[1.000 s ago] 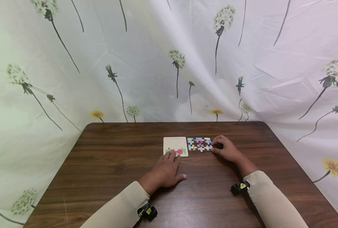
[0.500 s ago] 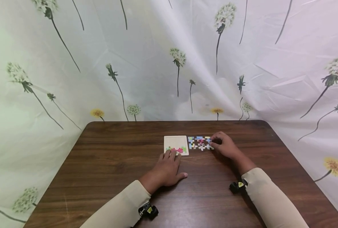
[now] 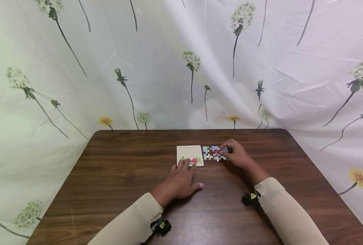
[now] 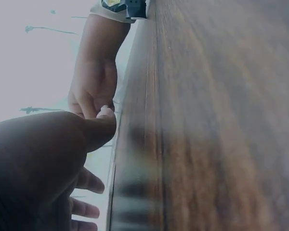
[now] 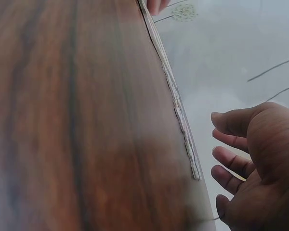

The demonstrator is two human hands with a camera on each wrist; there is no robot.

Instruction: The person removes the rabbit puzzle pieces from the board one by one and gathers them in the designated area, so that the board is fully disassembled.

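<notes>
A pale square puzzle board [image 3: 189,151] lies flat near the middle of the table, with green and pink puzzle pieces [image 3: 195,160] along its near side. My left hand [image 3: 179,181] rests its fingertips on the board's near edge, fingers spread and thumb out to the right. Right of the board, several loose jigsaw pieces [image 3: 207,156] lie in two rows. Over the right end of these rows hovers my right hand [image 3: 237,156], thumb and fingers loosely bent. In the right wrist view no piece shows between its thumb and fingers; it partly hides the rightmost pieces in the head view.
The brown wooden table [image 3: 123,170] reaches back to a pale cloth backdrop [image 3: 163,85] printed with dandelions. A small black wrist camera [image 3: 160,226] sits on the left sleeve and another black camera [image 3: 250,198] on the right.
My right hand has moved left from the outer edge of the loose pieces to above their right part. The left hand stays at the board, and the head view has shifted slightly.
</notes>
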